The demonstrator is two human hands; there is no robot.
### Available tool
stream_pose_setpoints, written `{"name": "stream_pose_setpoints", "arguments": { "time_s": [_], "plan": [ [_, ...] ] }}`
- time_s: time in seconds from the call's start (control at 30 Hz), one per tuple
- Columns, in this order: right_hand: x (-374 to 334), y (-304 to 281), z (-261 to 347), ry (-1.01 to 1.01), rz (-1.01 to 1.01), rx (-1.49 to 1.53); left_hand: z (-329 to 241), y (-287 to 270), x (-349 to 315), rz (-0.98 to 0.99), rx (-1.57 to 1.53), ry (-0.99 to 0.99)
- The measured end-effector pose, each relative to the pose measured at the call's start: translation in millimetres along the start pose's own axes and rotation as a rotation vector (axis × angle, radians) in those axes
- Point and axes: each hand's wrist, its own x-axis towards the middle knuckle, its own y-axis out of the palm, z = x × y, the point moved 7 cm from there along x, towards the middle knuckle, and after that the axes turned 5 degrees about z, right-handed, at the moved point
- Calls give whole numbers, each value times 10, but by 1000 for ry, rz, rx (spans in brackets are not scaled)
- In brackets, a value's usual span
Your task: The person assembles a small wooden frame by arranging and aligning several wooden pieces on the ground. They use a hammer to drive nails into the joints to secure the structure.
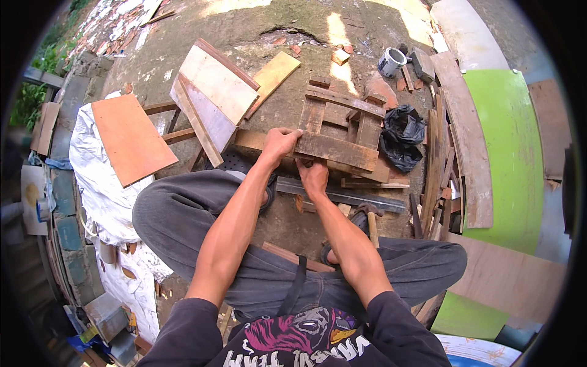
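Before me on the ground is a small frame of dark, worn wooden boards [336, 150], with crosspieces and gaps between them. My left hand [281, 144] is closed on its near left corner, thumb on top. Below the frame's near edge, my right hand [313, 177] has its fingers curled up against the wood. Whether those fingers grip the frame or some small piece is hidden. A thicker wooden plank [251, 139] lies beneath the frame. Closer to me are a grey metal-like bar [342, 194] and a light wooden handle [372, 230] beside my right foot.
An orange board [132, 139] rests on a white sheet [92, 177] at left. Pale panels [214, 85] stand beyond my left hand. To the right are a black plastic bag [402, 137], a paint can [391, 62], stacked planks [435, 159] and a green panel [504, 134].
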Motion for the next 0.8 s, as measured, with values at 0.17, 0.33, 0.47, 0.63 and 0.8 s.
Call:
{"name": "stream_pose_setpoints", "arguments": {
  "time_s": [0.17,0.33,0.47,0.63,0.8],
  "plan": [
    [-106,-41,-86,-108,-91,-38,-18,98,1,78,-19,-106],
    [-45,-78,-86,-118,-112,-43,-52,100,-134,135,-75,-75],
    [-58,-88,-98,-81,-106,-21,-86,109,-207,131,-73,-27],
    [-31,-68,-99,-35,-49,-11,-64,88,-195,139,-27,-11],
    [-101,-230,-126,-146,31,-145,-26,89,-257,86,-79,-85]
  ]
}}
